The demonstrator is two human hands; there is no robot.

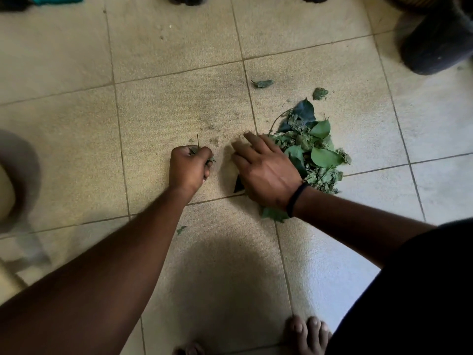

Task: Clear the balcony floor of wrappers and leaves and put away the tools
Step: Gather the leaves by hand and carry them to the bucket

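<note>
The leaf pile (311,149) is judged to be very light, loose and crumbly: fresh green leaves are mixed with dry, curled ones and thin stems, so pieces are likely to slip out of any grasp and scatter if disturbed sharply. It is best taken hold of by scooping from the edges and underneath, with the mass cupped and lightly compressed, rather than by single leaves.

The pile lies on the tiled floor (179,103), to the right of centre, and its near-left edge is covered by the right hand (263,172). That hand is laid flat over the leaves, palm down, with its fingers (252,142) straight and slightly spread, their tips reaching past the pile onto bare tile. A leaf (272,213) is seen poking out below the wrist, beside a dark wristband (297,198).

The left hand (189,169) is held just beside the right, apart from the pile, as a fist resting on the floor. Its fingers are curled tightly round a small bunch of leaf scraps (194,150), with a thin stem sticking up out of the fist.

Two stray leaves (262,83) lie beyond the pile, and one small fragment (181,229) lies nearer, on the floor between the forearms. No wrappers or tools can be made out.
</note>
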